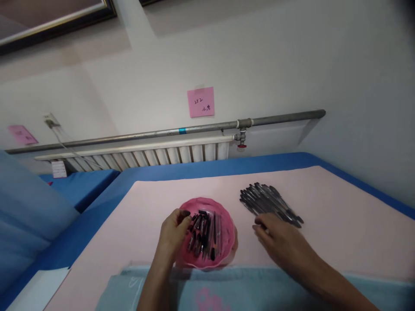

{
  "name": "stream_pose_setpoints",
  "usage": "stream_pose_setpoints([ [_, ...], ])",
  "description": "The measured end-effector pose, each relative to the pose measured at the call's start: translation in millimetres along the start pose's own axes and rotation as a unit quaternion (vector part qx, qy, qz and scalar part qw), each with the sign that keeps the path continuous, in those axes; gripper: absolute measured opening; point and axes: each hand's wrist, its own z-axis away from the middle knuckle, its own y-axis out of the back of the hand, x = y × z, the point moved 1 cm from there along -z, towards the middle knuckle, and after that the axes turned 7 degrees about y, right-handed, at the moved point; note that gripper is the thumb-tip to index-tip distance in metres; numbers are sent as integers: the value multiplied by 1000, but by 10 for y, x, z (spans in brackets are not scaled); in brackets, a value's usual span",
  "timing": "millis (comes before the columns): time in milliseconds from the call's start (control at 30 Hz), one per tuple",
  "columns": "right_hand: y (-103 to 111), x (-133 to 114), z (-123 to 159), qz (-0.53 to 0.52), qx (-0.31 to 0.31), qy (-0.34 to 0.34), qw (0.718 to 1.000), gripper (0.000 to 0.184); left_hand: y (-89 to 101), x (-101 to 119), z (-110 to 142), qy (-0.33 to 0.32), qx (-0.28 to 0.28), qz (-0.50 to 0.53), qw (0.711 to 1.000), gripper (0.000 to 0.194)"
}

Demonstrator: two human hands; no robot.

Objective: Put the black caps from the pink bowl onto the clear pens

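A round pink basket (231, 233) with a wavy rim sits in front of me. Inside it lie black pen caps (197, 242) and several thin clear pen tubes (218, 233). My left hand (171, 231) is at the basket's left rim, thumb and fingers pinched together; whatever they hold is too small to make out. To the right, assembled black pens (262, 198) lie side by side in a slanted pile. At the pile's near edge my right hand (280, 237) has its fingers closed, and what is in them is hidden.
A pink sheet (145, 207) covers the blue tabletop (155, 172). Light-blue cloth (181, 289) lies along the near edge. Behind stand a white radiator (168, 153) and a metal pipe (136, 137) with a red-handled valve (241, 146). A white paper (42, 287) lies at lower left.
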Motion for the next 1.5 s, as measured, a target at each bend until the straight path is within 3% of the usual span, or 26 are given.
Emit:
stream_pose_setpoints([
  [200, -138, -265, 65, -43, -101, 43, 993, 20, -162, -72, 13, -62, -15, -275, 959, 10],
  [400, -160, -249, 57, -44, -102, 40, 993, 21, -296, -19, 122, -56, -19, -437, 897, 23],
  [700, -184, -269, 60, -35, -109, 51, 992, 20, -365, -4, 126, -10, -22, -474, 880, 27],
  [1000, -204, -245, 64, -39, -74, 70, 994, 21, -399, 50, 160, -18, -20, -431, 902, 23],
  [1267, -217, -225, 75, -54, -62, 84, 993, 20, -529, 77, 249, -20, -37, -449, 893, 35],
  [1500, -206, -232, 70, -55, -71, 80, 993, 19, -541, 65, 270, -29, -23, -424, 905, 26],
])
